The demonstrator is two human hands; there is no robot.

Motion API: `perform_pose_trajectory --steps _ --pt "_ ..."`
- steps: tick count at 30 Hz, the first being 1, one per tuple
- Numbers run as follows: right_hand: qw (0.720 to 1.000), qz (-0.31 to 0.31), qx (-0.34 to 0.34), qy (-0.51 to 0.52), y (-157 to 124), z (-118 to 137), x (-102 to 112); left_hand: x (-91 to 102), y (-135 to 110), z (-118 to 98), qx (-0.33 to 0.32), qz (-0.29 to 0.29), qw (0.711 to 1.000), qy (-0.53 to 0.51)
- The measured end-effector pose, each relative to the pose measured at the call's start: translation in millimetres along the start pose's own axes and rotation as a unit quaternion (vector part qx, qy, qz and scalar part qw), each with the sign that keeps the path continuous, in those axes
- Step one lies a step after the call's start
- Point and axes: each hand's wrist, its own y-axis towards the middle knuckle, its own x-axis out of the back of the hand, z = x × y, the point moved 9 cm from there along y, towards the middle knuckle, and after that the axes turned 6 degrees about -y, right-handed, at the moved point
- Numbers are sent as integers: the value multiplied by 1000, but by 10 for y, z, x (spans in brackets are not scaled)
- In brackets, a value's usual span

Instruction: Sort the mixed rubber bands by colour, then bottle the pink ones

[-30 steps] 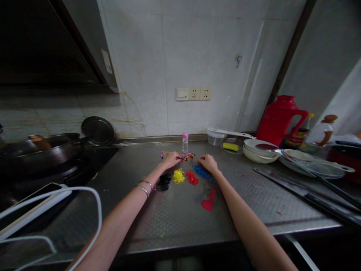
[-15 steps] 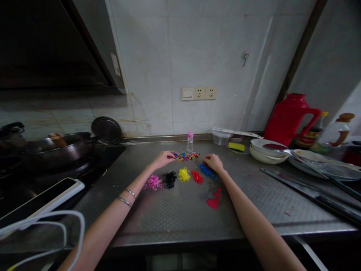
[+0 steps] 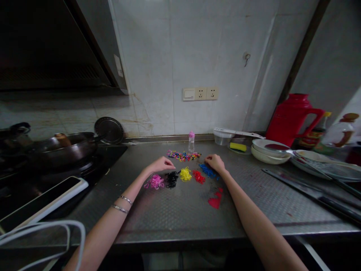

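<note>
Small rubber bands lie on the metal counter, sorted by colour into a pink pile point(image 3: 155, 182), a black pile point(image 3: 171, 179), a yellow pile point(image 3: 185, 174), a red pile point(image 3: 199, 177) and a blue pile point(image 3: 207, 170). Behind them stretches a mixed-colour row of bands point(image 3: 184, 156). My left hand point(image 3: 162, 165) is just above and behind the black pile, thumb and fingers pinched together; whatever they hold is too small to make out. Beside the blue pile rests my right hand point(image 3: 216, 163), fingers curled in a pinch, their contents hidden.
Behind the mixed row stands a small clear bottle with a pink cap point(image 3: 191, 141). A red heart-shaped mark point(image 3: 216, 200) lies nearer me. At right are a yellow sponge point(image 3: 238, 146), stacked bowls point(image 3: 269, 153), a long knife point(image 3: 299, 188) and a red thermos point(image 3: 290, 120). A pan point(image 3: 64, 150) sits left.
My left hand has drawn back from the left end of the mixed row toward the black pile. The right hand stays by the blue pile. The view has shifted slightly.
</note>
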Motion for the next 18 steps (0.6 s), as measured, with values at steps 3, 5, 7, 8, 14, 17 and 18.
perform_pose_trajectory --steps 3,5,7,8,14,17,18 --pt "1000 2 0 5 -4 8 6 120 -22 40 1 -52 999 4" --pt "1000 1 0 5 -9 12 11 195 -34 119 11 -80 997 5" --pt "1000 -1 0 3 -12 14 18 259 -40 204 25 -104 994 4" --pt "1000 -3 1 2 -13 15 20 283 -40 231 30 -114 993 3" --pt "1000 -3 5 -2 -22 22 15 159 25 75 19 -117 992 34" --pt "1000 -6 3 -5 -31 20 19 -49 96 -55 4 -74 996 54" --pt "1000 -6 2 -7 -34 19 20 -112 116 -82 2 -60 996 63"
